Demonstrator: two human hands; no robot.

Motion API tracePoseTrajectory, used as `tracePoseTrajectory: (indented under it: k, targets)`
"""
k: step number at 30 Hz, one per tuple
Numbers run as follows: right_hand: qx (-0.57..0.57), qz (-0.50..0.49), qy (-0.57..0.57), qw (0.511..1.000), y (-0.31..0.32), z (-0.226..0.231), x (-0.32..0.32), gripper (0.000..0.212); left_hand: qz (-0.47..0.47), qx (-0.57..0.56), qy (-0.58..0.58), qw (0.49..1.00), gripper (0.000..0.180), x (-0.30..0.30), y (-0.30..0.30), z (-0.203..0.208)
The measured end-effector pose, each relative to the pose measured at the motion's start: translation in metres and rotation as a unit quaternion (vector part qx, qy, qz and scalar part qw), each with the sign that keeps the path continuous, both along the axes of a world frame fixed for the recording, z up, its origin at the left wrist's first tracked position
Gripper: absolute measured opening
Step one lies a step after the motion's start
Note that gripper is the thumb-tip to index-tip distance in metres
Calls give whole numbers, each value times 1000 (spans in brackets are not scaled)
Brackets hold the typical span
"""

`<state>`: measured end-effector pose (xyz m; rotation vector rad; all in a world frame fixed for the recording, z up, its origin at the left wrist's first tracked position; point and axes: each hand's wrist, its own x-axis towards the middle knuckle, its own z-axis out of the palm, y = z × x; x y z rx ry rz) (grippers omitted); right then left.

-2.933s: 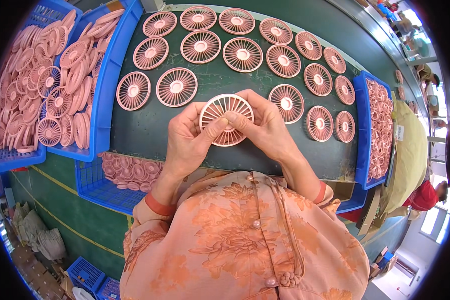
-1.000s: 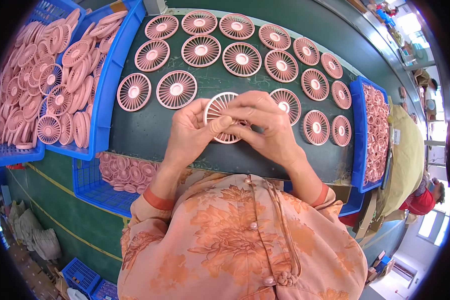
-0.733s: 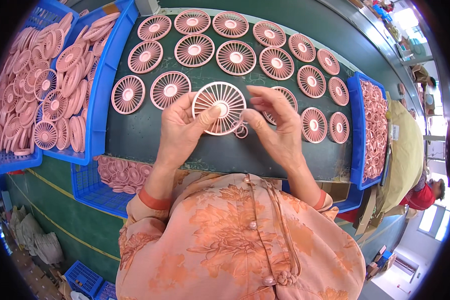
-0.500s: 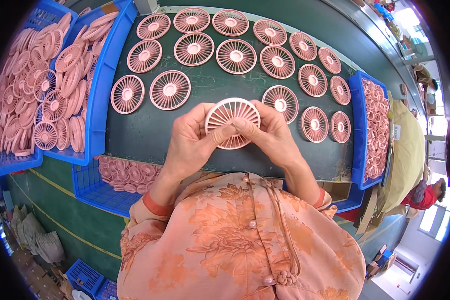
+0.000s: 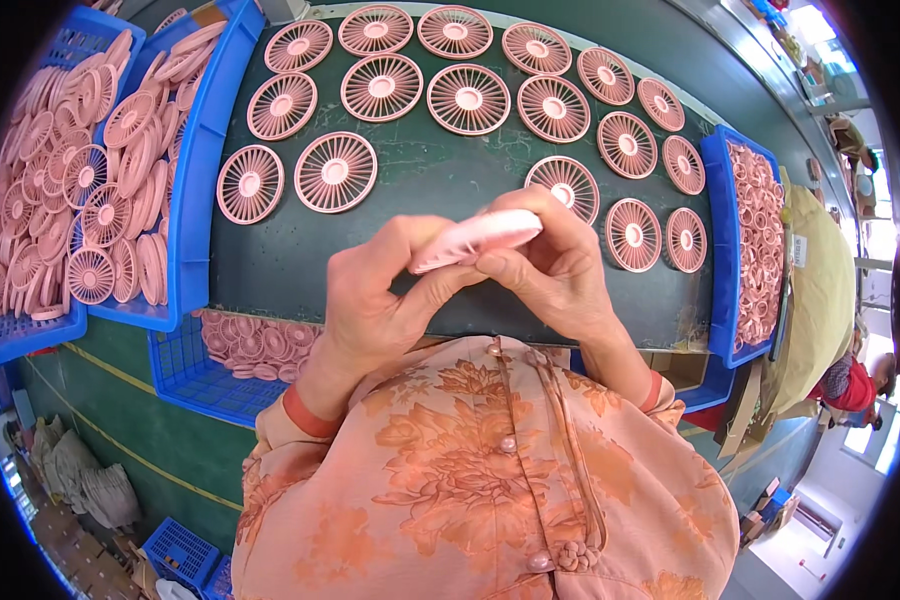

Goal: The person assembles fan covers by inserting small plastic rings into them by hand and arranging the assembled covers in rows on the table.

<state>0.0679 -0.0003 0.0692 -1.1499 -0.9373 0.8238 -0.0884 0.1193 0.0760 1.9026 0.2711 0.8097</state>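
Between my two hands, above the near part of the dark green table, a pink spoked plastic wheel (image 5: 477, 240) is tilted almost edge-on. My left hand (image 5: 385, 290) pinches its left side, thumb below and fingers behind. On the other side my right hand (image 5: 560, 265) grips the right end, its thumb pressed against the lower edge. The fingers behind the wheel are partly hidden. Beyond my hands several similar pink wheels (image 5: 381, 88) with round hubs lie flat in loose rows. Closest to my right hand is one such wheel (image 5: 580, 192), partly covered by my fingers.
Blue crates (image 5: 195, 190) heaped with pink wheels stand at the left, and another blue crate (image 5: 200, 385) sits lower beside the table. A blue bin (image 5: 715, 250) of small pink rings lines the right edge. Past it are a beige sack (image 5: 820, 270) and a person in red (image 5: 850, 385).
The wheel in my hands has turned from nearly face-on to nearly edge-on, its right end raised. Both hands still hold it. The view has shifted slightly.
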Motion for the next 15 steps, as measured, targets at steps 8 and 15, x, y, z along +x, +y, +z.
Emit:
tracePoseTrajectory:
  k: [8,15]
  targets:
    - [102,36,-151,983,-4,2,15,50,-24,254,-170,952,27,-11,8,-6]
    - [126,41,-95,987,-6,0,15,53,-22,292,-189,937,21,-12,6,-5]
